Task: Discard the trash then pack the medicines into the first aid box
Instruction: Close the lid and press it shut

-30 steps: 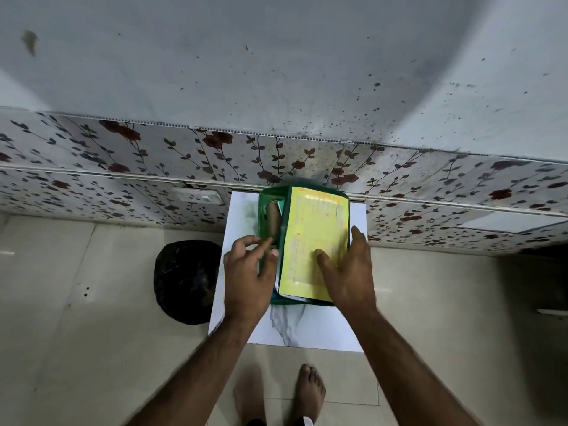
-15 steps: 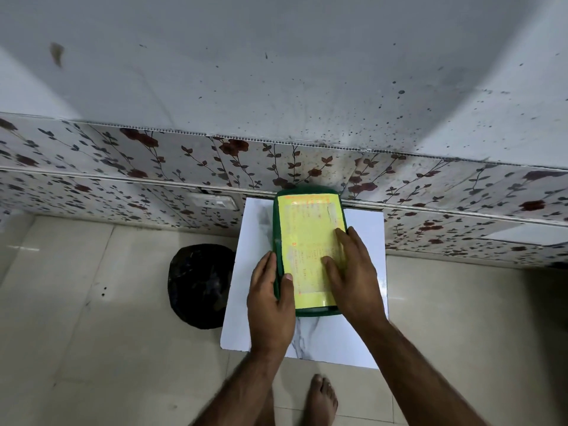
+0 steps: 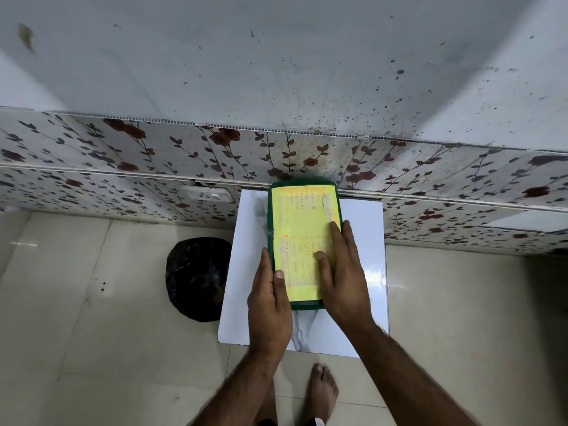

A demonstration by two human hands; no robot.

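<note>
The green first aid box lies closed on a small white marbled table. A yellow label with orange print covers its lid. My left hand rests along the box's near left edge, thumb on the lid. My right hand lies flat on the lid's near right part, fingers spread. No medicines are in sight; the box's inside is hidden.
A black trash bag sits on the tiled floor just left of the table. A floral-tiled wall with a white socket runs behind. My bare foot stands below the table's near edge.
The lid was raised one second ago with the box open on its left side; it has come down flat. Both hands have settled onto the closed lid.
</note>
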